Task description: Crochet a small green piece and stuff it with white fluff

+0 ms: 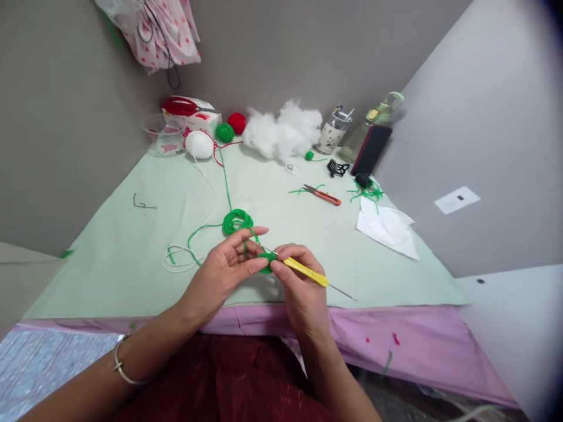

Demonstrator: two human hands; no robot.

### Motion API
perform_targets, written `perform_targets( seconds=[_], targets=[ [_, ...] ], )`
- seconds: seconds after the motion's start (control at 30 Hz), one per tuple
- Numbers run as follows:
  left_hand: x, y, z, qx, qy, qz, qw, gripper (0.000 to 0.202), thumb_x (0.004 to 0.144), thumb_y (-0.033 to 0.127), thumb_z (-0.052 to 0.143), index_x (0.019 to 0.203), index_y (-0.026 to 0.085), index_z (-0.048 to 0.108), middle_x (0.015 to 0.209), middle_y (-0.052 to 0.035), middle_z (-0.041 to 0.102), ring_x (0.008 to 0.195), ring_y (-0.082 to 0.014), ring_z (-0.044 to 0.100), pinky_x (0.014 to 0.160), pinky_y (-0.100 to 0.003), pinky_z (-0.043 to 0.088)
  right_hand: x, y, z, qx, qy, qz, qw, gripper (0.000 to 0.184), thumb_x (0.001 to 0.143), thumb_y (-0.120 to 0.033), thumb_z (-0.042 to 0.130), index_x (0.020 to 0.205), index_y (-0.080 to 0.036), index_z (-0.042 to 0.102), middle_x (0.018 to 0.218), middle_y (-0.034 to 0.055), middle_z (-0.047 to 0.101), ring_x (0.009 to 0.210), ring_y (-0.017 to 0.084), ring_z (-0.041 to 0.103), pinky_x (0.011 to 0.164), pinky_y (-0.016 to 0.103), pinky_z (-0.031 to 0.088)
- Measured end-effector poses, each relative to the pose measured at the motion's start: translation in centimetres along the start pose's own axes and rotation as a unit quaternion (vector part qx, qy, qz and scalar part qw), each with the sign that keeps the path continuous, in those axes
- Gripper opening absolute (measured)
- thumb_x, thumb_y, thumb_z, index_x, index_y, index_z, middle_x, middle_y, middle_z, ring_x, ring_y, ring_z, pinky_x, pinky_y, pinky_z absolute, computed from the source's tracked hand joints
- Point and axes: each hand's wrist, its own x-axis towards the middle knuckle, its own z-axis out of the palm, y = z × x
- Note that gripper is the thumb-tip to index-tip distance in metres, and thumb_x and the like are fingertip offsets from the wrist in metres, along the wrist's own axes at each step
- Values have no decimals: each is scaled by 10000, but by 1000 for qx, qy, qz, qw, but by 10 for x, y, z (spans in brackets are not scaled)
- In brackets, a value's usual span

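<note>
Near the table's front edge, my left hand (231,258) pinches a small green crochet piece (266,265) between thumb and fingers, with green yarn running over its raised index finger. My right hand (303,281) grips a crochet hook (307,272) with a yellow handle; its metal tip meets the crochet piece, and a thin metal end points out to the lower right. The right fingertips also touch the piece, partly hiding it. Just beyond my left hand lies a loose coil of green yarn (237,221), joined by a strand to the green yarn ball (224,133) at the back.
White stuffing (284,132), a red yarn ball (237,123) and a white yarn ball (199,144) sit along the back. Orange thread snips (323,195) lie right of centre. A pen cup (332,135), bottle (365,132) and phone (372,150) stand back right, beyond white paper (387,225).
</note>
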Motion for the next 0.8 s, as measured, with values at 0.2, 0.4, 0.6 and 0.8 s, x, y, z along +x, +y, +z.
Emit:
perform_targets(
  seconds=[0.2, 0.4, 0.6, 0.8],
  targets=[
    [0, -1, -1, -22, -5, -9, 1000, 527, 843, 206, 856, 1335, 240, 674, 902, 32, 671, 899, -129, 645, 884, -255, 508, 2, -2, -2, 10, -4, 13, 1000, 152, 783, -287, 895, 849, -254, 762, 887, -12, 750, 831, 149, 650, 772, 275, 512],
    [-1, 2, 0, -19, -2, -21, 1000, 545, 836, 215, 865, 1342, 244, 666, 897, 36, 679, 900, -139, 663, 893, -270, 501, 5, -6, 2, 45, -1, 31, 998, 199, 796, -409, 882, 824, -244, 773, 812, -8, 728, 734, 133, 624, 718, 266, 514],
    [0, 3, 2, -17, -1, -22, 1000, 522, 841, 249, 859, 1330, 244, 676, 907, 22, 671, 907, -167, 663, 860, -294, 499, 8, -9, 1, 71, -3, 22, 997, 394, 894, -612, 732, 873, -221, 776, 790, 30, 737, 709, 157, 653, 710, 304, 550],
    [0, 2, 1, 3, 16, -11, 1000, 483, 860, 256, 850, 1318, 249, 698, 925, 23, 605, 907, -139, 574, 837, -250, 462, 11, -11, -2, 68, -9, 5, 998, 355, 927, -572, 720, 888, -223, 776, 805, 32, 765, 693, 142, 658, 691, 289, 544]
  ],
)
